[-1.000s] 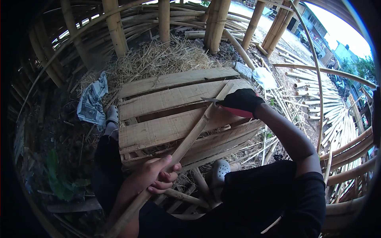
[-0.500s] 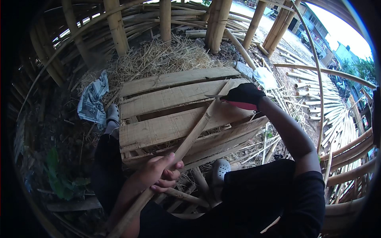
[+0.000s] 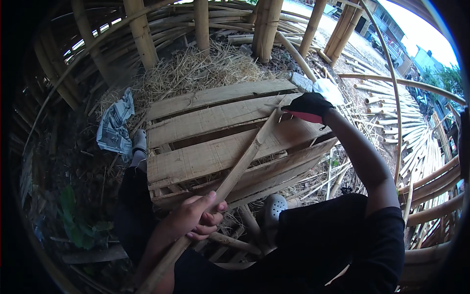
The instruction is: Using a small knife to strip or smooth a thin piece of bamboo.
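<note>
A long split bamboo strip (image 3: 238, 169) slants from beside my left forearm up across a slatted wooden crate (image 3: 196, 159). My bare left hand (image 3: 198, 215) is wrapped round its lower part, near the crate's front edge. My right hand (image 3: 308, 108), in a black glove with a red underside, is closed at the strip's far end. A knife (image 3: 272, 105) is in that hand; its short blade points left across the strip, and the handle is hidden by the glove. The strip's upper end lies over the crate's slats.
Crumpled newspaper (image 3: 116, 121) lies left of the crate, by my shoe. Straw (image 3: 196, 71) is heaped behind it, below upright bamboo posts (image 3: 267, 32). A white bag (image 3: 328, 91) sits at the far right corner. Many bamboo poles (image 3: 391, 117) lie on the right; a thin bent pole (image 3: 394, 98) arches there.
My right hand and the knife have moved a little farther away and right, toward the strip's far end. My left hand keeps its hold with hardly any shift.
</note>
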Demonstrator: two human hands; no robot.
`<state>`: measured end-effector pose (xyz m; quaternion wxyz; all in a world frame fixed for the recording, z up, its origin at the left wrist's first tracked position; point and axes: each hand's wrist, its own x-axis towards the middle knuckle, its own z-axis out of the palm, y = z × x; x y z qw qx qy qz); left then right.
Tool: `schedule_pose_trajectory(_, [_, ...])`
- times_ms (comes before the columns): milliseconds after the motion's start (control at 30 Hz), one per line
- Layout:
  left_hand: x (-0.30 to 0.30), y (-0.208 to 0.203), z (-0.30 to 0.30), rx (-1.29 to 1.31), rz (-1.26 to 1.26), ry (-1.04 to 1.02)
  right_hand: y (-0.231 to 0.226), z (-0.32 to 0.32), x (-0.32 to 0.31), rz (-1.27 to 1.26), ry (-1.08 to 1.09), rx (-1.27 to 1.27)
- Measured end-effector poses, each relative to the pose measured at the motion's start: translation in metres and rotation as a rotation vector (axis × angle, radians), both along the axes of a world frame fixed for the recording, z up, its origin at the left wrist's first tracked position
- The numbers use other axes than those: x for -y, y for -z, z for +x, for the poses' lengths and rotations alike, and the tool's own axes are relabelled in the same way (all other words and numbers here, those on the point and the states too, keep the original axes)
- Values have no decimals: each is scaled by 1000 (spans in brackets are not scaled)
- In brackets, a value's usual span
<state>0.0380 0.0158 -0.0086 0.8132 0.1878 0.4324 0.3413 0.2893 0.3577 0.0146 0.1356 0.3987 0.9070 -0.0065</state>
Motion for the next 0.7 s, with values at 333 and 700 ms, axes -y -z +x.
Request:
schedule_pose_trajectory(333, [2, 0, 0, 8, 12, 7, 13, 9, -19, 146, 108, -19])
schedule_pose_trajectory(700, [-1, 6, 2, 67, 5, 65, 22, 34, -47, 200, 92, -34])
